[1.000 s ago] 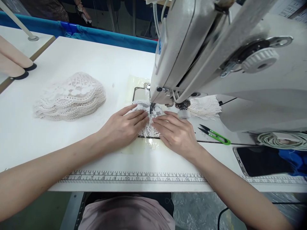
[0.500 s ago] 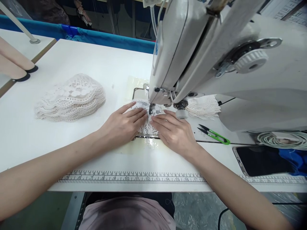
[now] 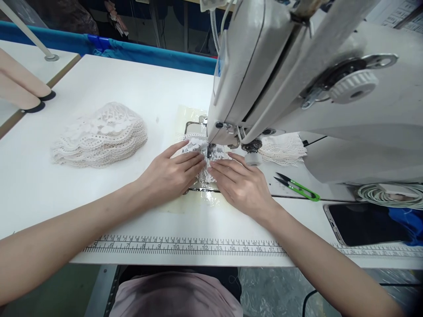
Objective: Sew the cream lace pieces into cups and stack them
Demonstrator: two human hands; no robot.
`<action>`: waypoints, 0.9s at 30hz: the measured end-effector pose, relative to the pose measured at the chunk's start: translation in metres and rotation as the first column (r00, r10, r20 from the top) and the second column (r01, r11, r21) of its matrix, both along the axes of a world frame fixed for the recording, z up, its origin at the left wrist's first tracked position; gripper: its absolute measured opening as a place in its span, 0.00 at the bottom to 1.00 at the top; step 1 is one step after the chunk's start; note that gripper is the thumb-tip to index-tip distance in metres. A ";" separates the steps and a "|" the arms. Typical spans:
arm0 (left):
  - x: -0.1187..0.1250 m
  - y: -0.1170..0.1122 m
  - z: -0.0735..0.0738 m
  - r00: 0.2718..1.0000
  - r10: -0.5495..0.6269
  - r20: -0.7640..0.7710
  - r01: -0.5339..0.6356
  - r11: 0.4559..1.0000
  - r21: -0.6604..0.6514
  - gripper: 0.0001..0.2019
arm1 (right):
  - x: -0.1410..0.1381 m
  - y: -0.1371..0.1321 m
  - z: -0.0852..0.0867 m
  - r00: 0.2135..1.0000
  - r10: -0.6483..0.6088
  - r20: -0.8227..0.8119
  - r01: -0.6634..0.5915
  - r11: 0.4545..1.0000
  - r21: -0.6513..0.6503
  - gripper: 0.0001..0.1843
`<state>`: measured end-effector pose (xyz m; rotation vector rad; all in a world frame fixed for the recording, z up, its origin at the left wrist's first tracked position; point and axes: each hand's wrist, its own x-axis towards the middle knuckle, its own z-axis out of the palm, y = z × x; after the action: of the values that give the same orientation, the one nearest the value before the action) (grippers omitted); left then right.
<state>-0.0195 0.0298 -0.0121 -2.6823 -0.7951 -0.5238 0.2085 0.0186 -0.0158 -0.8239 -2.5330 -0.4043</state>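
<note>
A piece of white lace point(image 3: 205, 174) lies under the presser foot point(image 3: 209, 151) of a sewing machine point(image 3: 243, 66). My left hand point(image 3: 176, 171) rests flat on the lace's left side, fingers stretched toward the foot. From the right, my right hand point(image 3: 239, 180) lies on the lace too, its fingers extended and fingertips close to the foot. Both palms face down, and they hide part of the lace. A stacked pile of white lace pieces point(image 3: 102, 134) sits to the left. More lace point(image 3: 282, 149) lies behind the machine head on the right.
Green-handled thread snips point(image 3: 299, 187) lie right of my right hand. Farther right are a phone point(image 3: 366, 223), a coil of pale cord point(image 3: 390, 193) and blue cloth point(image 3: 411, 222). A ruler strip point(image 3: 205, 247) runs along the table's front edge. Two skin-coloured rod-like forms point(image 3: 23, 83) project at left.
The lace under the foot has moved away from me, and less of it shows on the near side. Both hands stay flat beside the foot. The whole view has shifted slightly.
</note>
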 end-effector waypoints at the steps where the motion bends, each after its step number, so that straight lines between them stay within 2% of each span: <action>1: 0.000 0.001 0.000 1.000 0.008 0.003 -0.008 1.000 0.001 0.15 | 0.000 0.001 0.000 1.000 -0.006 0.005 0.006 1.000 0.007 0.11; 8: 0.002 -0.008 0.005 1.000 -0.008 0.025 0.007 1.000 0.027 0.14 | -0.001 -0.001 0.003 0.999 -0.047 0.013 0.046 0.996 0.075 0.10; 12: 0.003 -0.014 0.006 1.000 -0.014 0.018 0.013 1.000 0.022 0.14 | -0.001 -0.003 0.003 0.999 -0.045 0.000 0.045 0.997 0.062 0.10; 18: 0.003 -0.009 0.003 1.000 0.006 0.020 -0.006 1.000 -0.004 0.14 | -0.001 -0.001 0.001 0.998 -0.059 -0.012 0.059 0.997 0.040 0.10; 23: 0.004 -0.004 0.003 0.998 0.057 0.026 -0.055 0.995 -0.079 0.15 | -0.002 0.002 0.001 0.995 -0.094 -0.010 0.095 0.995 0.042 0.11; 27: 0.004 -0.004 0.003 0.999 0.040 0.024 -0.039 0.998 -0.048 0.15 | -0.002 0.001 0.001 0.994 -0.107 -0.018 0.108 0.994 0.030 0.12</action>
<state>-0.0156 0.0256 -0.0090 -2.7016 -0.8765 -0.5368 0.2069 0.0199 -0.0144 -0.9509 -2.4681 -0.4684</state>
